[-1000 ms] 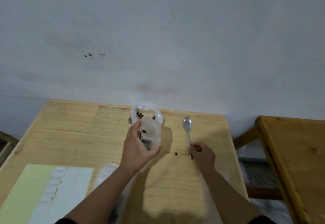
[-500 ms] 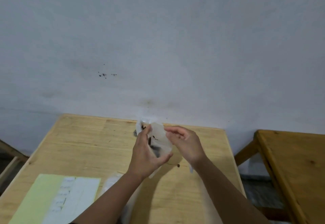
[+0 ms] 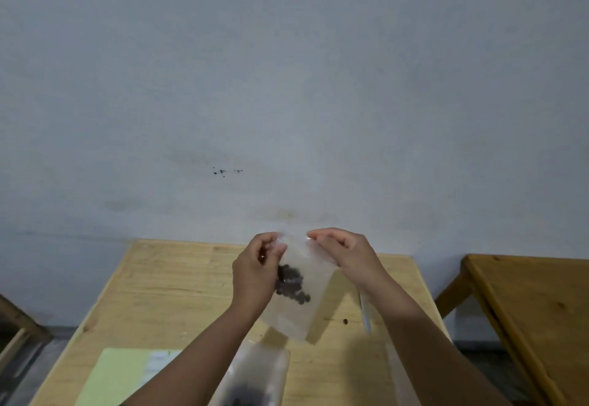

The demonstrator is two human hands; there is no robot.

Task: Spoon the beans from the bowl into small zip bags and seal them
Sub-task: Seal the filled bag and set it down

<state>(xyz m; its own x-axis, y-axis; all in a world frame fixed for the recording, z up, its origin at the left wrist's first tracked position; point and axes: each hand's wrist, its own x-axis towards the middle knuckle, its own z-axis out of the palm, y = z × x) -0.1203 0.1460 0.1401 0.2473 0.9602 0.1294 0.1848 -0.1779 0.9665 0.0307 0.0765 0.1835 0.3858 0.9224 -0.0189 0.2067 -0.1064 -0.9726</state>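
Now, step in hand: by the look of it, sealing the filled bag; both hands are up at its mouth.
Paper sheet (image 3: pixel 111 373): lies flat at the table's near left corner, apart from the work; it needs no attention.
Table (image 3: pixel 165 294): pale wood, set against the wall; a good place to rest the bag if the strip will not catch in the air.
Left hand (image 3: pixel 255 273): fingers curled, pinching the bag's upper left corner between thumb and fingertips. It should likely hold firm as the anchor while the other hand runs along the strip.
Zip bag (image 3: pixel 314 281): clear, held above the table and tilted, its mouth stretched between the two hands. Whether the strip is already partly pressed shut cannot be told.
Beans (image 3: pixel 291 283): a dark cluster inside the bag, toward its left side, well below the mouth. Keeping them low keeps them out of the seal.
Second bag (image 3: pixel 258 380): lies on the table near the front edge, dark beans inside.
Right hand (image 3: pixel 347 254): fingers bent, pinching the bag's upper right corner. Best to press from one end across, squeezing the air out.
Stray bean (image 3: pixel 345 321): loose on the table, just beside the spoon.
Spoon (image 3: pixel 365 316): lies on the table under the right wrist; only its handle shows.
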